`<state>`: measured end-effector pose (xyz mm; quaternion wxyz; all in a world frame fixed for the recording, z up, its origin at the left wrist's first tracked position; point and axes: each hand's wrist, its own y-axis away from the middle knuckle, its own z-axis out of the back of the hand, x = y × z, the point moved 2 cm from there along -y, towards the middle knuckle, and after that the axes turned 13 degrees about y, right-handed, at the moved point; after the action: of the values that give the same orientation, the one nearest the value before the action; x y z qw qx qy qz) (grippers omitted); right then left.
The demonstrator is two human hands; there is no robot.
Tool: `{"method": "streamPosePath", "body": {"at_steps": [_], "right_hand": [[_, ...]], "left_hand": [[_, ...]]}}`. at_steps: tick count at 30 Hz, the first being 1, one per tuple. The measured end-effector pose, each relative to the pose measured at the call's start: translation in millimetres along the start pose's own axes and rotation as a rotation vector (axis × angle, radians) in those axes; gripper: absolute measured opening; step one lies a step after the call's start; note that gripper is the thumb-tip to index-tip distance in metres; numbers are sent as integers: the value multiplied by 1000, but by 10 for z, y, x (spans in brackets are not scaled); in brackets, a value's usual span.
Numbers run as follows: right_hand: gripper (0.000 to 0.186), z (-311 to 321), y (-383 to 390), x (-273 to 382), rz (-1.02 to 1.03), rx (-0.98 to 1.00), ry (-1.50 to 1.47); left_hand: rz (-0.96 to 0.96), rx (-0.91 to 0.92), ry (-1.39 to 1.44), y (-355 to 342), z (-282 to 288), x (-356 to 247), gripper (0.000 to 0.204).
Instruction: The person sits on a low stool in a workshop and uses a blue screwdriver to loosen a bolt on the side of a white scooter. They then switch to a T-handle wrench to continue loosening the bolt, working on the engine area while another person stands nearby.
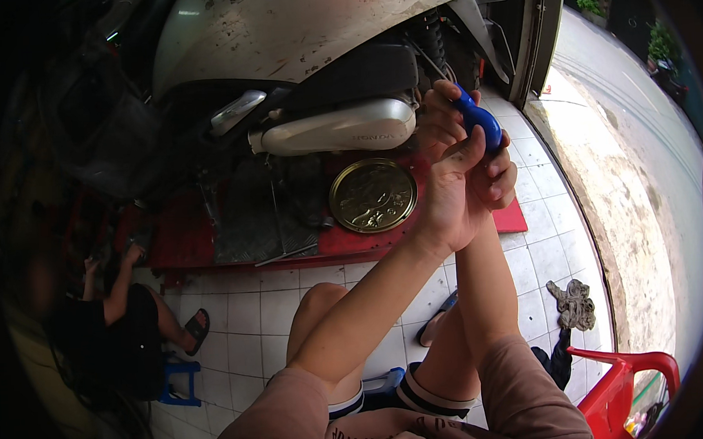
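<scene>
A screwdriver with a bulbous blue handle (482, 126) is held beside the rear of a motor scooter (296, 33). What looks like its thin shaft runs up and left toward the shock absorber (435, 39). My left hand (453, 185) is closed around the handle, its thumb pressed along the blue grip. My right hand (436, 120) lies beyond it, partly hidden, with its fingers closed near the handle's front end. My forearms cross, the left one in front. Close to both hands is the end of the scooter's silver engine-side cover (371, 126).
A round golden tray (373, 195) lies on the red platform (344, 239) beneath the scooter, near metal rods. At left, another person (117, 324) sits by a blue stool (180, 384). A red plastic chair (622, 388) and a crumpled rag (573, 304) are at right, near the doorway.
</scene>
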<state>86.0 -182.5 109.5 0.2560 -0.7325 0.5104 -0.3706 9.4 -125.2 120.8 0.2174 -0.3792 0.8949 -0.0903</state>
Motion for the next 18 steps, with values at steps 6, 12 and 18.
{"method": "streamPosePath", "body": {"at_steps": [6, 12, 18], "right_hand": [[37, 200, 104, 114, -58, -420, 188], [46, 110, 65, 94, -99, -599, 363], [47, 106, -46, -38, 29, -83, -9]], "left_hand": [[-164, -356, -903, 88, -160, -451, 39], [8, -257, -461, 116, -207, -530, 33], [144, 152, 368, -54, 2, -221, 42]]}}
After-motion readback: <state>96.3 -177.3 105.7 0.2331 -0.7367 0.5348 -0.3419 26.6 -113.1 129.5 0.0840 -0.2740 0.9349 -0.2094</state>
